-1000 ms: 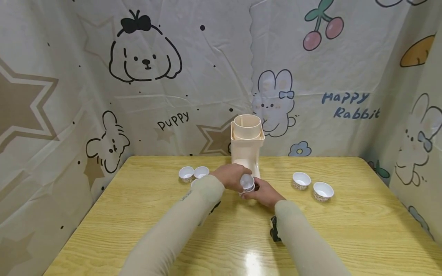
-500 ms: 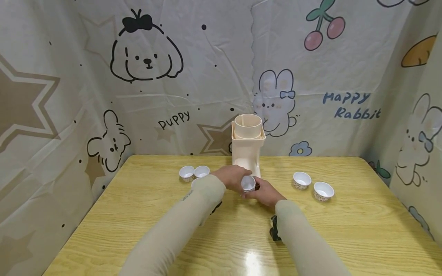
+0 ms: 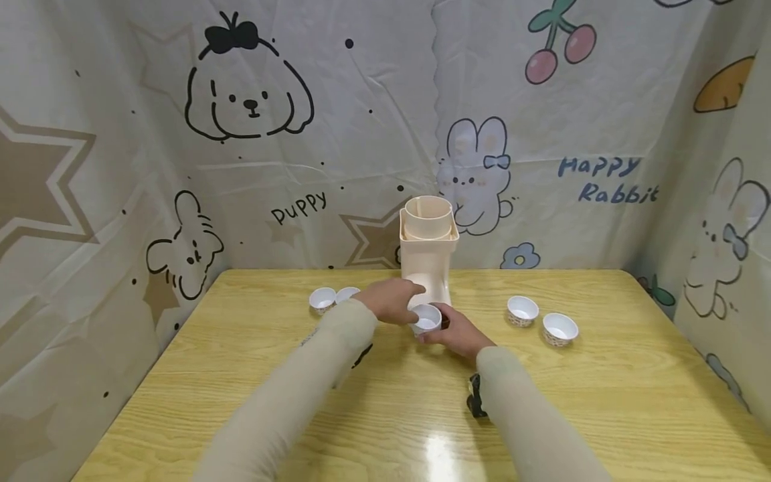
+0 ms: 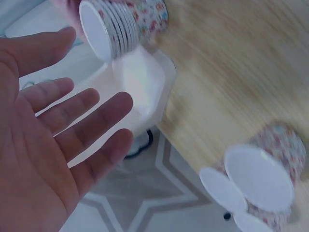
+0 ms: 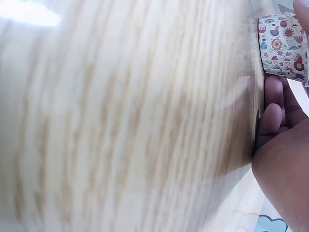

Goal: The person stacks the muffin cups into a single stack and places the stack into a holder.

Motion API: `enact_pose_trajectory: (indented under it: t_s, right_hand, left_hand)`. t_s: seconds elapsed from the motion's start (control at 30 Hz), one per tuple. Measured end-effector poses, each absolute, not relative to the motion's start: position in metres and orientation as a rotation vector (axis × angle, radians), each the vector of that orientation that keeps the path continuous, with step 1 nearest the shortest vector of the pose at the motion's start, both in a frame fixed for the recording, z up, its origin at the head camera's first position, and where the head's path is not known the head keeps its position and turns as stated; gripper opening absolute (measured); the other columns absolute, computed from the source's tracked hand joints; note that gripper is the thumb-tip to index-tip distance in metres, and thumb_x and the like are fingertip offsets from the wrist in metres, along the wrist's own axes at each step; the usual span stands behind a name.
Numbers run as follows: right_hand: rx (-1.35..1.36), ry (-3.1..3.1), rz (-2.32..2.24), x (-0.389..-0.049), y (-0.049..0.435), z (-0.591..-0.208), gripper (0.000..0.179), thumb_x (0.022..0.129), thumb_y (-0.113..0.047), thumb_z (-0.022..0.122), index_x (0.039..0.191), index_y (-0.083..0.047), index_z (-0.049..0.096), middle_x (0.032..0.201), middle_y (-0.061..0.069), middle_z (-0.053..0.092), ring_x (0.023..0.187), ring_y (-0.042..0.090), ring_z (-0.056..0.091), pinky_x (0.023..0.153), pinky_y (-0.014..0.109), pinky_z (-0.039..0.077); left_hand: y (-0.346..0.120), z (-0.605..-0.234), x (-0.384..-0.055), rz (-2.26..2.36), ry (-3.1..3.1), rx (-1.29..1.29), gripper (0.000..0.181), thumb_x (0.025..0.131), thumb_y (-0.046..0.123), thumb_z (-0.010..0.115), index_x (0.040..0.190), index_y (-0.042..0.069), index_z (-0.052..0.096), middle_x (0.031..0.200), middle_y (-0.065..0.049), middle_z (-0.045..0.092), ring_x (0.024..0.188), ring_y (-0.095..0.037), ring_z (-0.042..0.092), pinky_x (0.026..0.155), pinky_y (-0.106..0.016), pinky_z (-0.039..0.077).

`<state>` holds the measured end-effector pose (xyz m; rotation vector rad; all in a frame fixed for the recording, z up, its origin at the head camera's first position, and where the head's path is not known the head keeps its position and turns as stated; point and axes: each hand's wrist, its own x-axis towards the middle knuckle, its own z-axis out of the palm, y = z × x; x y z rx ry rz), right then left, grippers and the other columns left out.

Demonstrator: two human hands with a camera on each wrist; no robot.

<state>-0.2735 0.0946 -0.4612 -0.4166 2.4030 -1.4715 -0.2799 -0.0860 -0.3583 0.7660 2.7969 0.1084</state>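
Note:
A stack of nested paper baking cups point(image 3: 426, 323), white inside with a printed outside, stands upright on the table at the centre. My right hand point(image 3: 460, 333) grips it from the right side. In the left wrist view several white rims show close together on this stack point(image 4: 149, 20). The right wrist view shows the flowered wall of the cups point(image 5: 284, 46) down at the tabletop, with curled fingers beside it. My left hand point(image 3: 391, 301) is just left of the stack, its fingers extended and spread, holding nothing.
A cream plastic holder with a round tube point(image 3: 429, 258) stands behind the stack. Two cups point(image 3: 322, 301) show at the left, partly behind my left sleeve; the left wrist view shows a third there. Two separate cups point(image 3: 559, 329) sit at the right.
The upper cup has sunk down into the stack. My left hand has let go and drawn back slightly to the left, its fingers opening. The right hand keeps its hold in place.

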Motion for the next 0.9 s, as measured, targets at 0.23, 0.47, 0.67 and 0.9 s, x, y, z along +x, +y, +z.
enact_pose_trajectory:
  t_s: [0.23,0.47,0.67,0.9]
  right_hand:
    - [-0.34,2.4,-1.475,-0.276,0.095,-0.46,0.071,0.082,-0.02,0.079,0.144,-0.009,0.047,0.133,0.016,0.058,0.12,0.029,0.055,0.104,0.045,0.044]
    - [-0.36,2.401,-1.482,-0.276,0.095,-0.461,0.071,0.083,-0.019,0.077,0.145,-0.006,0.045,0.135,0.02,0.057,0.121,0.032,0.055,0.104,0.047,0.044]
    - [-0.354,2.402,-1.477,-0.274,0.093,-0.46,0.071,0.083,-0.019,0.078,0.145,-0.005,0.045,0.135,0.02,0.057,0.121,0.032,0.054,0.104,0.047,0.044]
    - [-0.322,2.406,-1.465,-0.273,0.091,-0.463,0.072,0.082,-0.02,0.078,0.145,-0.007,0.046,0.136,0.018,0.057,0.122,0.031,0.054,0.105,0.048,0.044]
  left_hand:
    - [-0.124,-0.34,-0.283,0.08,2.856,0.74,0.054,0.094,0.028,0.064,0.145,0.014,0.051,0.145,-0.005,0.057,0.134,-0.024,0.055,0.111,-0.041,0.044]
    - [-0.162,-0.323,-0.288,0.152,2.853,0.627,0.053,0.097,0.025,0.058,0.147,0.008,0.048,0.15,-0.01,0.052,0.136,-0.029,0.052,0.113,-0.044,0.042]
    - [-0.183,-0.325,-0.291,0.169,2.869,0.585,0.051,0.096,0.024,0.059,0.143,0.006,0.051,0.147,-0.013,0.054,0.134,-0.031,0.053,0.11,-0.045,0.045]
    - [-0.205,-0.333,-0.29,0.171,2.941,0.56,0.047,0.093,0.023,0.061,0.136,0.003,0.059,0.14,-0.014,0.06,0.13,-0.034,0.056,0.109,-0.047,0.045]
